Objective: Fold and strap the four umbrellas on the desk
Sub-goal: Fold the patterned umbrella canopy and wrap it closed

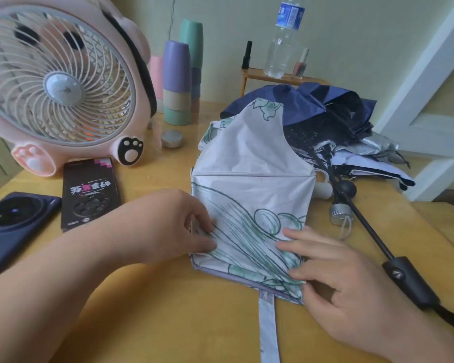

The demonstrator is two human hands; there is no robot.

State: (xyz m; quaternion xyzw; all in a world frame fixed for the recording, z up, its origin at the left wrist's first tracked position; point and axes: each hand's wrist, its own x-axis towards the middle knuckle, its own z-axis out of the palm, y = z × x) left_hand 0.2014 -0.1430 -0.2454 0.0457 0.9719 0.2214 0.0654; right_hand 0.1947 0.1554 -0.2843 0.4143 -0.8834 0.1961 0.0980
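The white floral umbrella lay in the middle of the desk, its canopy spread flat, with the tip end pointing toward the far edge and the hem toward the near edge. Its fabric strap ran from the hem straight toward the near edge.

The left hand gripped the canopy's left side, its curled fingers and thumb pinching gathered pleats of cloth. The right hand rested on the canopy's right side near the hem, with fingers fairly straight and slightly apart, pressing the cloth down.

Just behind the canopy, toward the far right corner, a navy umbrella lay crumpled and half open, partly over a silver-lined umbrella. A black umbrella's shaft ran diagonally toward the right edge, ending in its black handle beside the right hand.

Along the left side stood a pink fan with paw-shaped feet. In front of it lay a black box and a dark phone. Stacked pastel cups stood at the far edge, with a small round tin near them. A low wooden shelf held a water bottle and nail polish bottles.
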